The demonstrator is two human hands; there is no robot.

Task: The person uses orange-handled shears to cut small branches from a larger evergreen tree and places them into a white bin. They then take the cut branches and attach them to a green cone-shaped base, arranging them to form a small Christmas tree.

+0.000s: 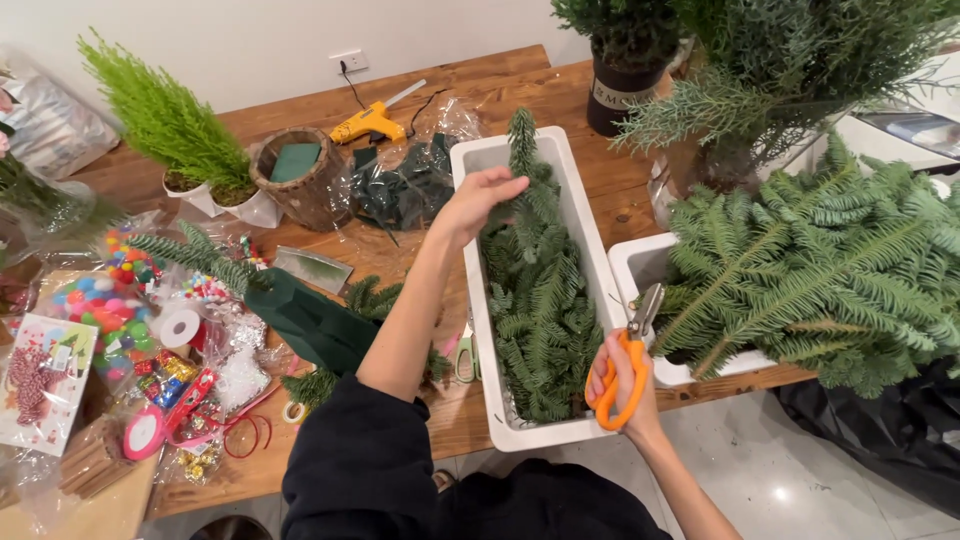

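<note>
Seen from a head-worn camera looking down, a long brown wooden table (pixel 520 85) stands against a pale wall, crowded with craft supplies and greenery. At the centre sits a long white rectangular plastic trough (pixel 500 400), already well filled with dark green fir sprigs (pixel 540 310) lying lengthwise. The person's left hand (pixel 480 200) reaches over the far end of the trough, fingers curled loosely around the tip of an upright sprig, pinching it lightly. The right hand (pixel 625 385), near the trough's near right corner, grips orange-handled garden snips (pixel 625 355) with fingers threaded through the loops; the blades point upward and look nearly closed. Just beside it, a second white tub (pixel 640 270) holds a large heap of uncut fir branches (pixel 820 270), so plenty of material appears unused. To the left lie a dark green foam cone (pixel 310 320), a small lime-green potted conifer (pixel 165 125), a bark-covered round container with a green foam block (pixel 300 175), a yellow glue gun (pixel 370 122), and colourful pompoms and ribbon spools (pixel 120 300). The foam cone carries no decoration, suggesting the arranging is at an early-to-middle stage.
</note>
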